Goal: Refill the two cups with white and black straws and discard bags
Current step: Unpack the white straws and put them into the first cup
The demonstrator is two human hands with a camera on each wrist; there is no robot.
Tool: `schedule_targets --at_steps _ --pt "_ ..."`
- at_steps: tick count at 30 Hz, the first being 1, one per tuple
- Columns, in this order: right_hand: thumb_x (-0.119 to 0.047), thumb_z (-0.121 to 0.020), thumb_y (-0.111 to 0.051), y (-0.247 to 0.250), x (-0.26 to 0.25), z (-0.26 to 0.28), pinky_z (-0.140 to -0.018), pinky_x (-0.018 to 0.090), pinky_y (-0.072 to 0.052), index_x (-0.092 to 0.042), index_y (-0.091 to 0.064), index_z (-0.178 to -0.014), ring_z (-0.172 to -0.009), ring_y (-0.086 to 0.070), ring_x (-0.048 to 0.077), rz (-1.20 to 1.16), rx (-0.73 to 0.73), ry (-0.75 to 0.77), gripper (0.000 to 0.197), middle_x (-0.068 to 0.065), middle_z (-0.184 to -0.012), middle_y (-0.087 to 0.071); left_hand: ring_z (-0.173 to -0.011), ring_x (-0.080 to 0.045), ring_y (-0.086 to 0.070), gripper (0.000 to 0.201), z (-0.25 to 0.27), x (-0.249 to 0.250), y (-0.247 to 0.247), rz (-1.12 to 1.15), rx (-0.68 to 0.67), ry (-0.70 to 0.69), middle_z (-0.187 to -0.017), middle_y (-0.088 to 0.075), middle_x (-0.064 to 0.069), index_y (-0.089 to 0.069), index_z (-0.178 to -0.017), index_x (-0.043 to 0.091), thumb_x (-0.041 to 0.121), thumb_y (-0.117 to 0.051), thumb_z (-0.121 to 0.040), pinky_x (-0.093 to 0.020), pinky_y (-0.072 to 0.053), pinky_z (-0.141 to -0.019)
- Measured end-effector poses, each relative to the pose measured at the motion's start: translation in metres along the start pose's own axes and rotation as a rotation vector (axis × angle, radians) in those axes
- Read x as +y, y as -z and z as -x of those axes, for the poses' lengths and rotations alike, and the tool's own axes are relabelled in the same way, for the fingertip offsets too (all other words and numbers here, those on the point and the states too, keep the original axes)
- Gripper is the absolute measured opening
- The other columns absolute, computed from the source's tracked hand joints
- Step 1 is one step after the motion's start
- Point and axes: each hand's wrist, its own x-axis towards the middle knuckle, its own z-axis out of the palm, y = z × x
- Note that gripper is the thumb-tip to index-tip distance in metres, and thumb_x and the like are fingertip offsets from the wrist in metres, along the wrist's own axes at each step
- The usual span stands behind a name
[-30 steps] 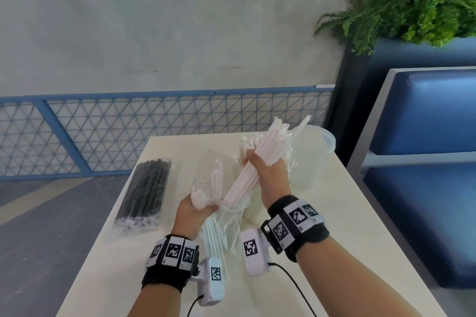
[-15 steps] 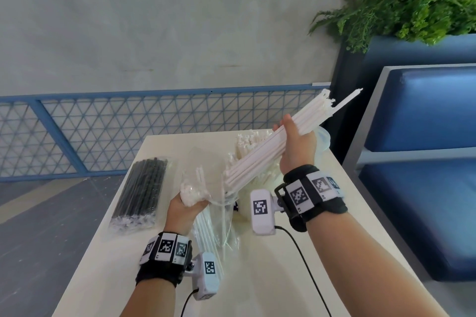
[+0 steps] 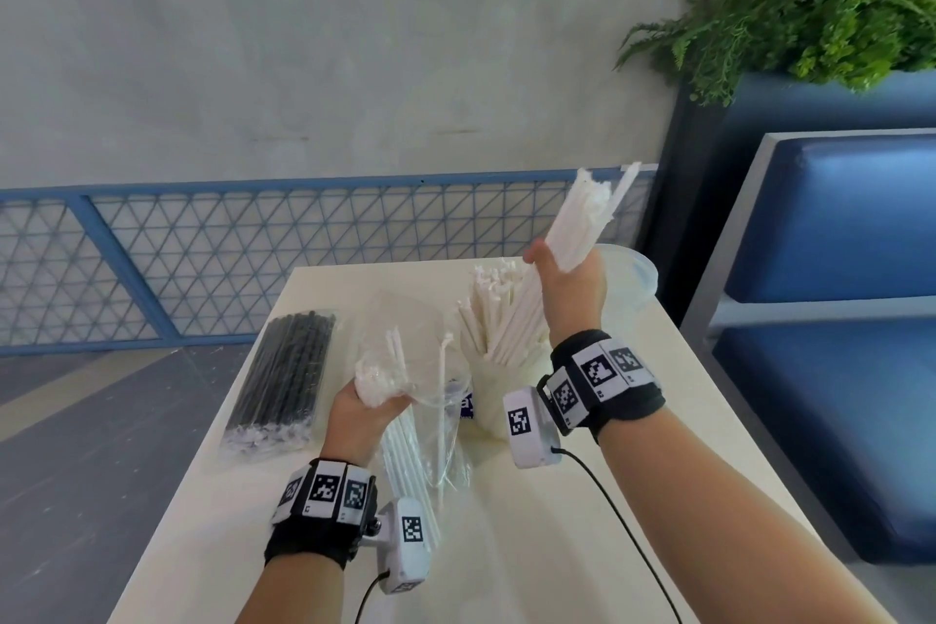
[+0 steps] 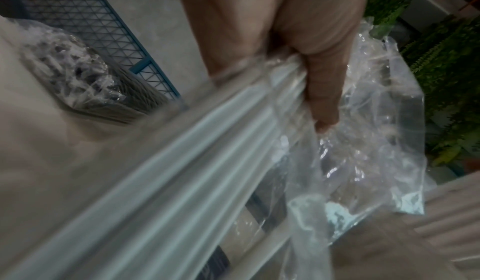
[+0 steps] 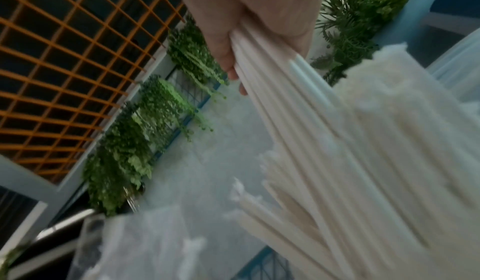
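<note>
My right hand grips a thick bundle of white straws, tilted up and to the right, its lower end over a white cup that holds several white straws. In the right wrist view the fingers curl round that bundle. My left hand holds a clear plastic bag with a few white straws still in it; the left wrist view shows the thumb pressing the bag. A second, clear cup stands behind my right hand. A sealed pack of black straws lies at the table's left.
The pale table ends close on the left and right. A blue bench stands right of it, a planter with ferns behind that, and a blue mesh railing at the back.
My right hand pulled the straw bundle out of the bag, swung it up to the right, then turned it more upright over the white cup. The left hand kept hold of the bag.
</note>
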Motion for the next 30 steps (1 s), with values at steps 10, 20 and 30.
schedule_targets --at_steps 10,20,30 --pt "-0.017 -0.084 -0.065 -0.011 0.006 -0.003 -0.057 0.005 -0.042 -0.019 -0.051 -0.110 -0.068 -0.054 -0.001 0.052 -0.061 0.156 0.030 -0.016 -0.079 -0.054 -0.081 -0.004 -0.059 0.038 -0.006 -0.003 -0.002 0.004 -0.011 0.012 -0.086 -0.065 0.003 -0.062 -0.109 -0.001 -0.001 -0.073 -0.073 -0.015 -0.042 -0.064" --pt "-0.024 -0.088 -0.054 -0.028 0.031 0.002 -0.065 0.030 -0.042 -0.015 -0.054 -0.102 -0.064 -0.053 0.016 0.410 -0.289 0.077 0.016 -0.003 -0.072 -0.055 -0.088 -0.015 -0.065 0.035 -0.012 -0.008 -0.003 0.046 -0.021 0.038 -0.092 -0.070 -0.003 -0.065 -0.106 -0.001 -0.004 -0.072 -0.073 -0.024 -0.049 -0.074" --pt "-0.051 -0.063 -0.077 0.007 0.076 0.034 -0.111 0.044 -0.035 -0.008 -0.018 -0.143 -0.140 -0.023 0.027 0.444 -0.222 0.117 0.108 0.006 -0.153 -0.002 -0.097 -0.024 -0.065 0.032 -0.018 -0.023 0.001 0.041 -0.016 0.037 -0.101 -0.070 -0.015 -0.065 -0.105 -0.004 -0.001 -0.073 -0.073 -0.025 -0.047 -0.077"
